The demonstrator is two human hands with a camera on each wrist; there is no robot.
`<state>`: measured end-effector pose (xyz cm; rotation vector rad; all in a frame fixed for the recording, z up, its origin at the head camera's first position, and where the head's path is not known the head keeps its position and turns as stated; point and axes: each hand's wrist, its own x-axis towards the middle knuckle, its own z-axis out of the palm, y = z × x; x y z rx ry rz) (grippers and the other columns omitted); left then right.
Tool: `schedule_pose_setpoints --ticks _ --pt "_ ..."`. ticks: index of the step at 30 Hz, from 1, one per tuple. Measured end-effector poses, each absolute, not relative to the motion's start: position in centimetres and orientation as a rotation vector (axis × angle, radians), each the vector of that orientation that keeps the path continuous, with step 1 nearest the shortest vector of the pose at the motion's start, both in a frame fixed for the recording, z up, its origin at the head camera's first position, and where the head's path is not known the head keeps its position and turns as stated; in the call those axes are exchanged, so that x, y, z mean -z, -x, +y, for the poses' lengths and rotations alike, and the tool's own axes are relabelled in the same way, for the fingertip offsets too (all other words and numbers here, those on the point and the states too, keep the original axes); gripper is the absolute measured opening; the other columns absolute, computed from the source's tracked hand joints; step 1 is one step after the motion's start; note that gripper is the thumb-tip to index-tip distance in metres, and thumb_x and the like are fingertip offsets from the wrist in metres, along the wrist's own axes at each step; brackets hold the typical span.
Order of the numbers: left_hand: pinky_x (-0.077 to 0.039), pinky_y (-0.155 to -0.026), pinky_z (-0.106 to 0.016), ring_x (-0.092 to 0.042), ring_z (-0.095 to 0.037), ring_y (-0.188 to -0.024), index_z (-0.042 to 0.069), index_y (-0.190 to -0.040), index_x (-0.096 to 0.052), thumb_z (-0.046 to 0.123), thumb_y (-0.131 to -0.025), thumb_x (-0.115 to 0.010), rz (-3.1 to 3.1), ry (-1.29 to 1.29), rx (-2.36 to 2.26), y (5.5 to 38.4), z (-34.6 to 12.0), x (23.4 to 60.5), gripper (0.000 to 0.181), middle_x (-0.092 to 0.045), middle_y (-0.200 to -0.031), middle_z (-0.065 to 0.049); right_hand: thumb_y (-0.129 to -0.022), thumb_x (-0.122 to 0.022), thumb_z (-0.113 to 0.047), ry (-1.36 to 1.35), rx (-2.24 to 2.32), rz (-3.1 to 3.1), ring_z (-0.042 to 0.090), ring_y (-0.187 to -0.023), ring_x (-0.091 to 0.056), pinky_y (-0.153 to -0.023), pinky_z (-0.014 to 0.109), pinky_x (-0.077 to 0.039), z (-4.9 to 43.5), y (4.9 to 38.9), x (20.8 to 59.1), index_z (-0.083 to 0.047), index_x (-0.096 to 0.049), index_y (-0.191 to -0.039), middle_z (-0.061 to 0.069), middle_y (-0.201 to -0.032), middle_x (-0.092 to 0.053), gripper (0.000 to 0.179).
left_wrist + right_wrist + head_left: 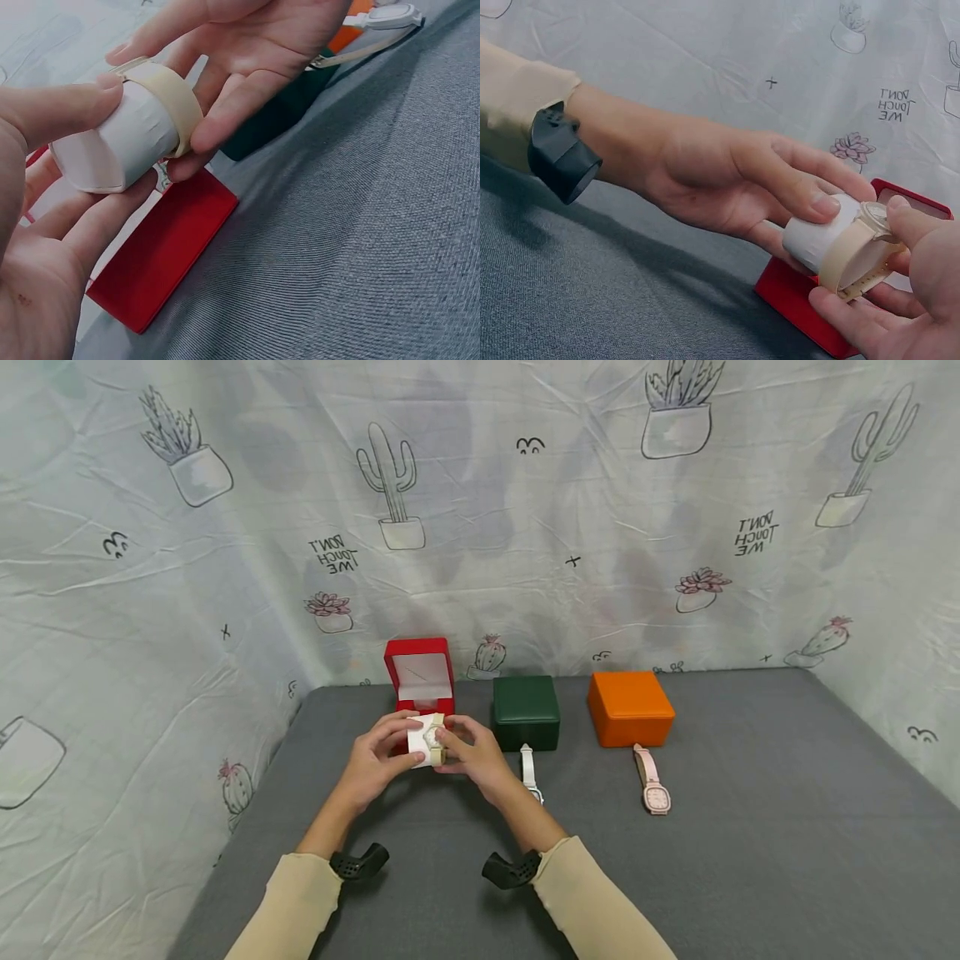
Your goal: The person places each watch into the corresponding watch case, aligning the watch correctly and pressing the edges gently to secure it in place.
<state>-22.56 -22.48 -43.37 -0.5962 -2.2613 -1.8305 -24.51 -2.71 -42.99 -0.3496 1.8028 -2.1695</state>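
In the head view my left hand (371, 764) grips a white watch cushion (139, 124) from the left, thumb on one side and fingers on the other. A cream-strapped watch (846, 259) loops around the cushion's right end. My right hand (483, 760) pinches this watch, its thumb by the round dial and its fingers at the strap. Both hands hold the pair in front of and above an open red watch box (417, 647), whose raised lid shows a white lining. The hands partly hide the box's lower half.
A closed green box (527, 700) stands right of the red one, with a white watch (528, 768) lying before it. Farther right, a pink watch (656, 793) lies before a closed orange box (632, 706). A cactus-print cloth (480, 527) hangs behind the grey tabletop (750, 827).
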Motion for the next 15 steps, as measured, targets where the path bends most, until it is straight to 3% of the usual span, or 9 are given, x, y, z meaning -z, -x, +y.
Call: schedule_pose_setpoints --ticks 6,15 --pt "-0.054 -0.089 -0.024 -0.056 -0.017 -0.119 -0.005 -0.122 -0.058 -0.003 -0.083 -0.071 -2.252 0.602 1.914 22.3 -23.1 43.1 0.042 -0.045 -0.142 -0.015 -0.096 -0.060 -0.025 0.401 2.160 1.765 0.021 -0.094 -0.068 -0.078 0.039 -0.059 -2.8 24.3 42.9 -0.006 -0.045 -0.140 0.019 -0.132 -0.051 0.050" --pt "-0.054 -0.088 -0.025 -0.050 -0.039 -0.124 0.000 -0.120 -0.059 0.004 -0.083 -0.073 -2.389 0.566 1.887 22.3 -23.6 42.6 0.040 -0.046 -0.143 -0.013 -0.096 -0.060 -0.022 0.489 2.096 1.828 0.016 -0.094 -0.063 -0.080 0.043 -0.058 -2.7 24.0 42.8 -0.011 -0.044 -0.140 0.018 -0.131 -0.048 0.049"
